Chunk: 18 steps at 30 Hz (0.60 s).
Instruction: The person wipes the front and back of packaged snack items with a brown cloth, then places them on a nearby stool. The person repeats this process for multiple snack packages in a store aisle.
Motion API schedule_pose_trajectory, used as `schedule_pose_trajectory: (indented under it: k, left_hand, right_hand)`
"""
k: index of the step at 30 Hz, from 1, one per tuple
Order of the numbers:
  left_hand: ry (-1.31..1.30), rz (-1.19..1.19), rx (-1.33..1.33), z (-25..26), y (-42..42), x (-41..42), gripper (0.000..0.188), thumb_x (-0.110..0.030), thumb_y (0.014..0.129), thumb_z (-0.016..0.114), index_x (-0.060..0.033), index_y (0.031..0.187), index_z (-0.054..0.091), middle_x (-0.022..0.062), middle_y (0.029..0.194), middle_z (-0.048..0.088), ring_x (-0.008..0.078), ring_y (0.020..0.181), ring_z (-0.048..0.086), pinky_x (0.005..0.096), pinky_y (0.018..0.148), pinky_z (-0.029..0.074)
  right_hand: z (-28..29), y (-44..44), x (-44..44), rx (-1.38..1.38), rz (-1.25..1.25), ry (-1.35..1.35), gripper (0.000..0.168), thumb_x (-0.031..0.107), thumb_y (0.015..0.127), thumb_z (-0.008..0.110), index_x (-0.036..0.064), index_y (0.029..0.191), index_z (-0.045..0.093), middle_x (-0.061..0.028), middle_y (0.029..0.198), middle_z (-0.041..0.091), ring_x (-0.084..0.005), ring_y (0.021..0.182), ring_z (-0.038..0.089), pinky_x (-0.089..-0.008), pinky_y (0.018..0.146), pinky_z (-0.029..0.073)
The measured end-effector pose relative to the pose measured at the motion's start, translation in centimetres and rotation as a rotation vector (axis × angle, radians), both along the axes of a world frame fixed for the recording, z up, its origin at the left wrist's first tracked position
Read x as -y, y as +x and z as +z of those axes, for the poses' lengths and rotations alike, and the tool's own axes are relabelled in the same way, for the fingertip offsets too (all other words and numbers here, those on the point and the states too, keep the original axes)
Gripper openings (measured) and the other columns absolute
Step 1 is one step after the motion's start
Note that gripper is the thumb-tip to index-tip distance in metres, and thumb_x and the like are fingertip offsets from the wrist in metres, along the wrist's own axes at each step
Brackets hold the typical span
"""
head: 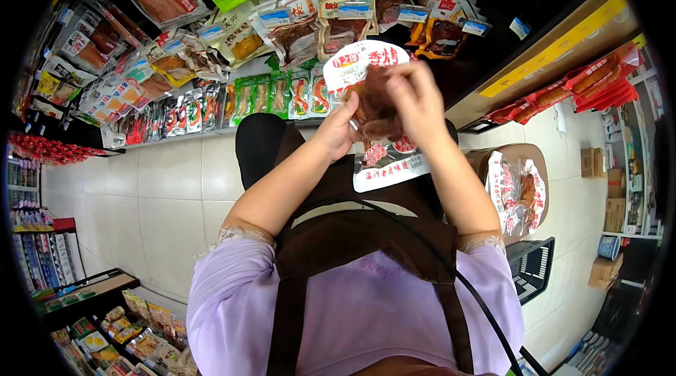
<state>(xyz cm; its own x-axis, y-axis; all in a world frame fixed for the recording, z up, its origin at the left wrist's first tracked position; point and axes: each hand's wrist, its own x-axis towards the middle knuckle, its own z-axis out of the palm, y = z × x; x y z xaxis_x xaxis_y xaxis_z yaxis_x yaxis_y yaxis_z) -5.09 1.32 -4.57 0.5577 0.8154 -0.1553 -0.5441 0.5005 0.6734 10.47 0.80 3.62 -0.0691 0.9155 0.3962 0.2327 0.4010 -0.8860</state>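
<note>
Above my lap, my left hand (340, 125) grips the left edge of a clear and white plastic snack packet (393, 171), its thumb on the front. Brown meat pieces show through the packet's window. My right hand (417, 101) is at the packet's upper right side, slightly blurred, its fingers bent against the film; whether it pinches the packet I cannot tell. Similar packets (516, 195) lie on a brown stool (544, 165) to my right. In front of me, packaged meat snacks (343, 27) hang from shelf hooks with price tags.
Small upright packets (253, 96) line the low shelf ahead. Red sausage packs (597, 80) hang at the right beside a shelf end panel (538, 54). A black plastic basket (531, 270) stands by the stool. Another snack display (127, 334) is at the lower left. Cardboard boxes (615, 183) sit farther right.
</note>
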Motion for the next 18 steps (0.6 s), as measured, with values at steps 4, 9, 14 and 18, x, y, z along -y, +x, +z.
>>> schedule_pose_trajectory:
  k: [4, 9, 14, 18]
  left_hand:
    - [0.055, 0.094, -0.044, 0.0, -0.2, 0.7, 0.049, -0.045, 0.091, 0.036, -0.012, 0.127, 0.035, 0.0062, 0.123, 0.046, 0.0206, 0.111, 0.049, 0.0431, 0.083, 0.047]
    - [0.143, 0.091, 0.011, 1.0, -0.1, 0.7, 0.048, -0.042, 0.092, 0.034, -0.0082, 0.126, 0.037, 0.0085, 0.122, 0.048, 0.0209, 0.109, 0.05, 0.0368, 0.09, 0.043]
    - [0.175, 0.053, -0.005, 0.3, 0.1, 0.7, 0.05, -0.041, 0.092, 0.036, -0.0048, 0.126, 0.035, 0.0118, 0.121, 0.047, 0.0229, 0.109, 0.049, 0.0373, 0.092, 0.041]
    - [0.176, 0.063, -0.041, 0.9, 0.3, 1.0, 0.052, -0.042, 0.091, 0.036, -0.0044, 0.127, 0.034, 0.0118, 0.122, 0.047, 0.0229, 0.11, 0.049, 0.037, 0.093, 0.04]
  right_hand:
    - [-1.4, -0.3, 3.1, 0.693, -0.121, 0.268, 0.048, 0.033, 0.067, 0.068, 0.018, 0.111, 0.054, -0.0153, 0.126, 0.039, -0.0393, 0.119, 0.031, -0.0505, 0.095, 0.025]
    - [-3.0, 0.2, 4.9, 0.671, 0.012, 0.242, 0.066, 0.023, 0.054, 0.076, 0.023, 0.116, 0.052, -0.0164, 0.127, 0.037, -0.0393, 0.118, 0.034, -0.0474, 0.093, 0.031]
    - [-3.5, 0.5, 6.5, 0.725, 0.022, 0.279, 0.055, 0.017, 0.051, 0.075, 0.021, 0.104, 0.059, -0.0105, 0.113, 0.047, -0.0309, 0.106, 0.045, -0.0403, 0.085, 0.036]
    - [-2.7, 1.1, 6.2, 0.457, 0.148, 0.148, 0.046, 0.012, 0.052, 0.075, 0.017, 0.096, 0.062, -0.01, 0.102, 0.052, -0.0283, 0.094, 0.052, -0.0362, 0.081, 0.042]
